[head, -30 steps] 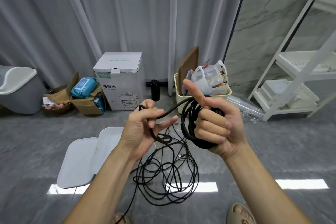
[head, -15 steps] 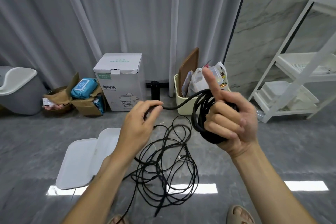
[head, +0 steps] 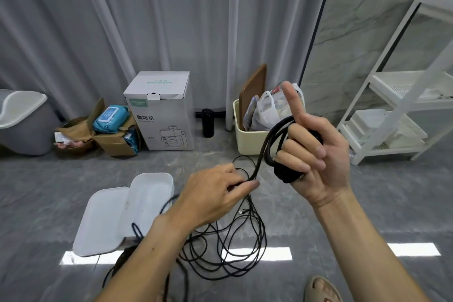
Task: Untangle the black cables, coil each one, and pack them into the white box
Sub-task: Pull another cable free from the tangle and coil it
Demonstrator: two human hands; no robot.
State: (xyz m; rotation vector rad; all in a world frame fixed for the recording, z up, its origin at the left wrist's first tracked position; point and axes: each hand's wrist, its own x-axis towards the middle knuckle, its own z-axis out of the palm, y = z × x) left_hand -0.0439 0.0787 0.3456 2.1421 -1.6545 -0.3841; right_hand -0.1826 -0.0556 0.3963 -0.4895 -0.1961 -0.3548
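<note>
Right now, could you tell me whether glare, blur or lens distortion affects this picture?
Head view: bright glare strips reflect off the glossy floor under the loose cables; wide-angle bending bows the shelf rack and curtains; the left hand and right hand look slightly soft, the background reasonably sharp.

Black cables (head: 235, 250) all over a grey marbled floor (head: 367, 198), plain white box (head: 122, 213) lying open beside them. Behind: pale grey curtains (head: 171, 19), cream bin (head: 247, 140), white shelf rack (head: 402, 95), blue wipes pack (head: 110, 119).
</note>
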